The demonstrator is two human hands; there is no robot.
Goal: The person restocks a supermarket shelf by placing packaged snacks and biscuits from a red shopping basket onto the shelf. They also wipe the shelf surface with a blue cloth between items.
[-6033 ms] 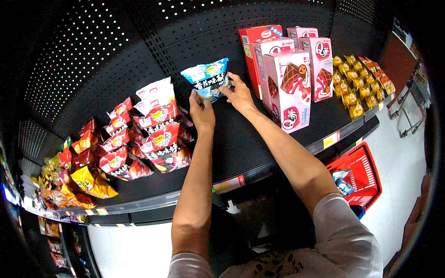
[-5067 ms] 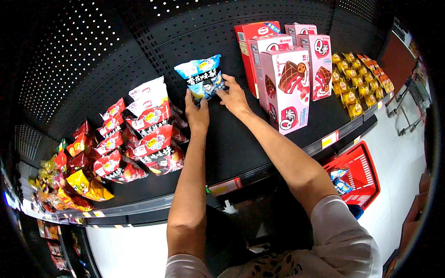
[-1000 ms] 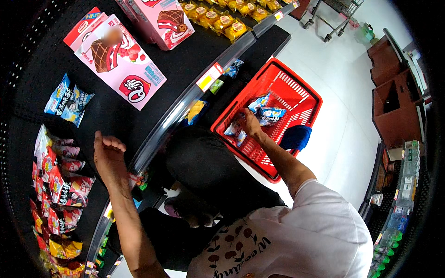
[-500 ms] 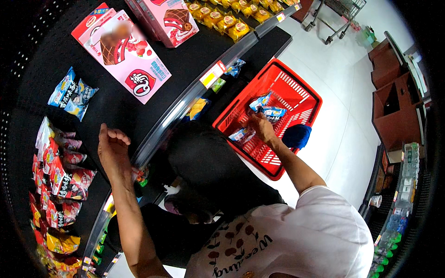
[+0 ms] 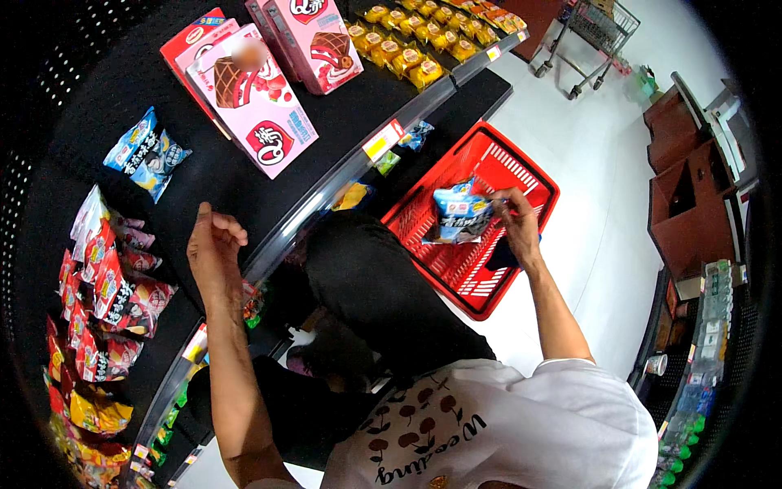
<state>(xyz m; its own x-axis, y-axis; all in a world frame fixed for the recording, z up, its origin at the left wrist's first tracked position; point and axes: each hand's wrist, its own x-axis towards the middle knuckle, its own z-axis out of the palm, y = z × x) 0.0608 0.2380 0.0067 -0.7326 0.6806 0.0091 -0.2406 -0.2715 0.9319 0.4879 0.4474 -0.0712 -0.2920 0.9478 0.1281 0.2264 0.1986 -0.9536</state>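
Observation:
Pinched by one edge in my right hand (image 5: 520, 224) is a blue snack bag (image 5: 456, 218), lifted within the red shopping basket (image 5: 391, 218). Another blue packet seems to lie behind it, mostly covered. My left hand (image 5: 215, 248) hovers over the black shelf (image 5: 183, 236) with its fingers loosely bent and apart, and nothing is in it. Beyond that hand, a single blue snack bag (image 5: 148, 155) lies on the shelf. Closer to me on the left stand rows of red snack bags (image 5: 110, 281).
Pink cake boxes (image 5: 248, 98) and yellow wrapped cakes (image 5: 399, 53) sit farther along the shelf, behind its clear front rail (image 5: 330, 196). A shopping cart (image 5: 595, 41) stands on the white floor (image 5: 603, 196). Brown counters (image 5: 692, 191) and bottles (image 5: 717, 301) line the right side.
My right hand has risen from inside the basket, lifting a blue snack bag. My left hand stays over the shelf, nearly unchanged. The whole view has shifted slightly.

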